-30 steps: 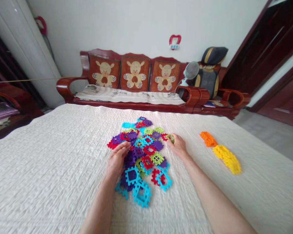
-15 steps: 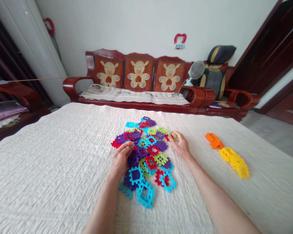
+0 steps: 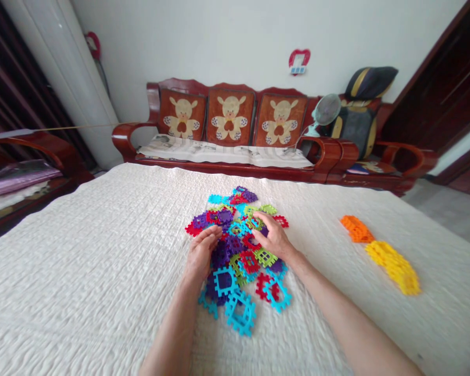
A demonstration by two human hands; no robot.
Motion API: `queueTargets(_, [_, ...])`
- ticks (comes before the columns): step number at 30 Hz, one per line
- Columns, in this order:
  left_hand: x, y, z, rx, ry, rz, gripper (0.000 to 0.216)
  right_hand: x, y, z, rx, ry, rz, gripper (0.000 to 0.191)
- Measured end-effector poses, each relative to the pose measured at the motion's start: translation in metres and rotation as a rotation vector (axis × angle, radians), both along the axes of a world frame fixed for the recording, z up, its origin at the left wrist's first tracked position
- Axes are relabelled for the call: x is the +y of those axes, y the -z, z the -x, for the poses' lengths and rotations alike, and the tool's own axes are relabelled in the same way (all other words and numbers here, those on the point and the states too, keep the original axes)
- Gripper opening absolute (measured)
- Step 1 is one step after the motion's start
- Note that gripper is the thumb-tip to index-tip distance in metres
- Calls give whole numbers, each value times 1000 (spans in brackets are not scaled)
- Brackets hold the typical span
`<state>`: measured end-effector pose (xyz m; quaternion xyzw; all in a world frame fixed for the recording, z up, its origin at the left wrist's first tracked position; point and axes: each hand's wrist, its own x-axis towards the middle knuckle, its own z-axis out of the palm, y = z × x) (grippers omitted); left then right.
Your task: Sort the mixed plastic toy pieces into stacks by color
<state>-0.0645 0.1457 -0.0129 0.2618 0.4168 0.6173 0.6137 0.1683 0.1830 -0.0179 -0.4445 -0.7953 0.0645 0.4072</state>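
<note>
A heap of plastic interlocking tiles, purple, red, cyan and green, lies in the middle of the white quilted cover. My left hand rests on the heap's left edge, fingers stretched out over purple tiles, holding nothing. My right hand lies over the heap's upper right part. Its fingers curl round a green tile. A large cyan tile sits nearest me, between my forearms.
To the right lie a small stack of orange tiles and a row of yellow tiles. Beyond the cover stands a wooden bench with bear cushions, a small fan and a bag. A white column stands at the left.
My right hand has moved left from the heap's right edge onto the heap, carrying the green tile. The left hand has stayed where it was. The camera has turned slightly left.
</note>
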Motion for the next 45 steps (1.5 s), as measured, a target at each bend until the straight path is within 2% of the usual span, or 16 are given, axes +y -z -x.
queueTargets(4, [0, 0, 0, -2, -3, 4, 31, 4, 2, 8, -36, -45, 19, 48])
queueTargets(10, [0, 2, 0, 14, 8, -5, 31, 3, 4, -1, -70, -14, 53, 48])
queueTargets(21, [0, 2, 1, 35, 3, -6, 36, -4, -19, -36, -97, -93, 248, 52])
queueTargets(24, [0, 2, 1, 39, 8, -10, 36, -1, -18, -42, -78, -36, 231, 49])
queueTargets(30, [-1, -1, 1, 43, -1, 5, 36, 7, -10, -47, 47, 187, 170, 39])
queueTargets(36, [-1, 0, 1, 40, 3, 13, 36, 13, -5, -53, 189, 241, 221, 40])
queueTargets(40, [0, 2, 1, 43, 3, 5, 36, 11, -5, -54, 193, 195, 266, 44])
queueTargets(45, [0, 2, 1, 34, 3, 7, 35, 4, -15, -51, 279, 29, 457, 47])
